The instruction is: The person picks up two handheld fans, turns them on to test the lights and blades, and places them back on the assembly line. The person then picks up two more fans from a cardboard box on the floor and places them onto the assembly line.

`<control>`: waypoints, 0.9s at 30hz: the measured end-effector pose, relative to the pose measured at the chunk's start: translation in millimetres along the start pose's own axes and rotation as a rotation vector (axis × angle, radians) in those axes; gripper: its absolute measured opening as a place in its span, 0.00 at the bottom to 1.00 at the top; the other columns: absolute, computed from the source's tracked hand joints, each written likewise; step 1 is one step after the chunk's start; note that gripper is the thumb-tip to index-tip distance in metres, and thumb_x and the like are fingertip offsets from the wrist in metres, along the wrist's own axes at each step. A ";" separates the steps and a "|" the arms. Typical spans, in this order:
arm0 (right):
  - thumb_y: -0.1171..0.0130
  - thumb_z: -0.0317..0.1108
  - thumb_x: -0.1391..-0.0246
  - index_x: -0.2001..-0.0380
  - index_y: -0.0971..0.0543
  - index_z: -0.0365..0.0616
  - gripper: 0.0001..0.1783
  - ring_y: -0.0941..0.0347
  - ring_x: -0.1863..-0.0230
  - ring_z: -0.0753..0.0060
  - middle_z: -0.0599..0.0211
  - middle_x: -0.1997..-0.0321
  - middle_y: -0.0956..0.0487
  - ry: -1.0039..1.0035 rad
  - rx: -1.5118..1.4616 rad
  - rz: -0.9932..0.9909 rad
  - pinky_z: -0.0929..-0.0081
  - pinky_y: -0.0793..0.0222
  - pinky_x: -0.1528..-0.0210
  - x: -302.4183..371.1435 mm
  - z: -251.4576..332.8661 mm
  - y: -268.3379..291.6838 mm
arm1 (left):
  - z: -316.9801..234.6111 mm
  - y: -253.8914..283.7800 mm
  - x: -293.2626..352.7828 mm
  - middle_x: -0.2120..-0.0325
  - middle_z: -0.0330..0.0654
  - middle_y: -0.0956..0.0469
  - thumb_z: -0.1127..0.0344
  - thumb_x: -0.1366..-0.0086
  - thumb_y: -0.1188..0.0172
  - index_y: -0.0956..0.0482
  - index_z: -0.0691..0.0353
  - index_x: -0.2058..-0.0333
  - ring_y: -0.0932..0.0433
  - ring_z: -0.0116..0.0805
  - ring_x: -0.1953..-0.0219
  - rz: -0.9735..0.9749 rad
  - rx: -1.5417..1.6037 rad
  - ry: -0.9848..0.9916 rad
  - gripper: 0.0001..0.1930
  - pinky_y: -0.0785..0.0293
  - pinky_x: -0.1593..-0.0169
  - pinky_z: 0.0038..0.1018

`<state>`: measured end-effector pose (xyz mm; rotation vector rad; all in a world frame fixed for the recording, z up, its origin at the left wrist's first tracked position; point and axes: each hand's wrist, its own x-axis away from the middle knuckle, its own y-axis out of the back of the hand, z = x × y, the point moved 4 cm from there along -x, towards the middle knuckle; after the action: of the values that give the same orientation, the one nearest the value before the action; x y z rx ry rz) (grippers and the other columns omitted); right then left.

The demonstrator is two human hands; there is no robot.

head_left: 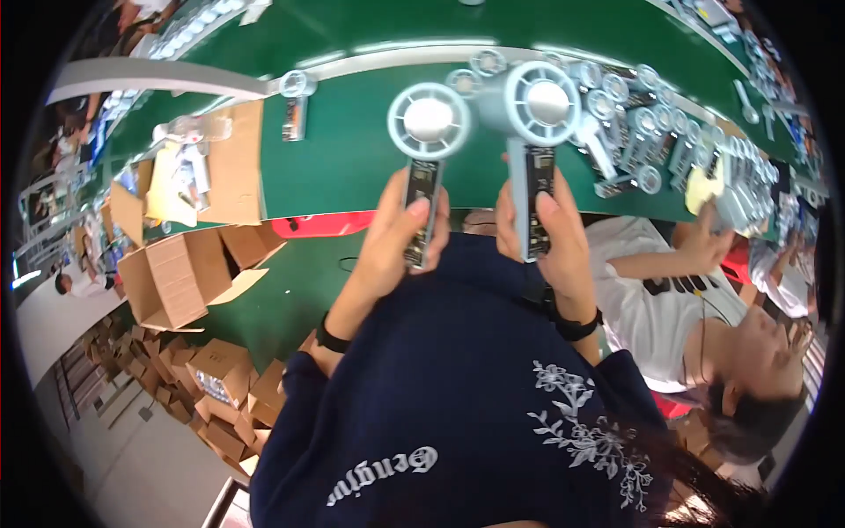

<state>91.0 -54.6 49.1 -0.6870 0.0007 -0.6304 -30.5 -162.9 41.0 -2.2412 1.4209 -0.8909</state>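
Observation:
In my left hand (392,231) is a handheld fan (429,123), its round pale-blue head upward and its handle's dark circuit board facing me. My left fingers wrap round the handle, the thumb lying on the board. A second handheld fan (543,104) of the same kind is in my right hand (556,224), its grey-blue handle side showing and the thumb on its dark board. Both fans are raised side by side above the green table (343,132), their heads apart. The fingers behind the handles are partly hidden.
Many similar fans (647,123) lie crowded on the table at right; a single fan (294,104) lies at left. Near it is an opened cardboard box (236,158). More cartons (176,282) stand on the floor at left. A co-worker (651,255) in white sits close at my right.

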 end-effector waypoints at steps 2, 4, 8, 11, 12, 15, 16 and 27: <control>0.57 0.45 0.39 0.42 0.44 0.32 0.31 0.38 0.80 0.80 0.62 0.69 0.33 0.018 -0.007 -0.044 0.83 0.42 0.82 25.5 10.2 17.4 | 9.0 -12.2 -10.6 0.64 0.44 0.33 0.63 0.32 0.58 0.46 0.65 0.44 0.36 0.24 0.82 0.073 0.021 -0.006 0.21 0.38 0.85 0.19; 0.57 0.44 0.39 0.43 0.44 0.32 0.29 0.38 0.80 0.80 0.63 0.70 0.34 0.069 0.026 -0.019 0.84 0.43 0.82 42.8 18.5 14.7 | 16.6 -24.8 -9.4 0.64 0.44 0.33 0.63 0.31 0.58 0.46 0.65 0.44 0.35 0.23 0.82 0.110 0.033 -0.003 0.20 0.39 0.85 0.18; 0.60 0.37 0.38 0.44 0.44 0.35 0.23 0.37 0.78 0.81 0.64 0.69 0.33 0.086 0.028 -0.067 0.83 0.40 0.77 56.5 35.5 19.5 | 9.5 -47.8 -12.0 0.63 0.45 0.32 0.63 0.31 0.58 0.45 0.66 0.45 0.35 0.22 0.83 0.145 -0.074 -0.140 0.19 0.40 0.86 0.17; 0.62 0.33 0.37 0.44 0.44 0.37 0.20 0.37 0.77 0.81 0.65 0.69 0.33 0.075 0.036 -0.107 0.83 0.39 0.75 56.7 42.7 19.1 | 14.6 -53.4 -27.0 0.63 0.42 0.32 0.58 0.34 0.57 0.46 0.70 0.43 0.38 0.20 0.86 0.001 -0.163 -0.229 0.26 0.44 0.89 0.16; 0.62 0.33 0.37 0.44 0.44 0.37 0.20 0.38 0.77 0.81 0.65 0.69 0.33 0.070 0.035 -0.137 0.83 0.40 0.76 59.0 43.8 18.8 | 12.1 -56.6 -27.6 0.63 0.42 0.32 0.58 0.34 0.57 0.46 0.70 0.43 0.38 0.20 0.86 0.003 -0.164 -0.239 0.26 0.44 0.89 0.16; 0.63 0.33 0.37 0.45 0.43 0.37 0.20 0.38 0.78 0.82 0.66 0.70 0.33 0.097 0.045 -0.157 0.83 0.40 0.76 57.2 43.1 17.2 | -0.5 -69.5 -23.8 0.62 0.43 0.32 0.57 0.34 0.57 0.47 0.70 0.43 0.37 0.20 0.86 0.113 -0.164 -0.222 0.27 0.44 0.89 0.16; 0.63 0.33 0.37 0.45 0.43 0.37 0.19 0.38 0.78 0.82 0.66 0.70 0.33 0.125 0.048 -0.153 0.84 0.40 0.76 55.7 42.1 16.7 | -1.8 -69.9 -22.9 0.62 0.43 0.32 0.57 0.34 0.57 0.47 0.70 0.43 0.37 0.20 0.86 0.115 -0.161 -0.232 0.27 0.44 0.89 0.16; 0.62 0.36 0.37 0.47 0.42 0.37 0.18 0.39 0.80 0.83 0.67 0.70 0.34 0.137 0.142 -0.148 0.85 0.44 0.80 13.0 22.4 -19.8 | -19.6 -36.9 -25.3 0.63 0.45 0.32 0.60 0.33 0.57 0.46 0.66 0.48 0.34 0.22 0.84 0.136 -0.037 -0.283 0.20 0.40 0.86 0.16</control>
<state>95.4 -60.2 80.8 -0.5082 0.0317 -0.8107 -26.0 -123.0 68.9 -2.1628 1.4449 -0.4852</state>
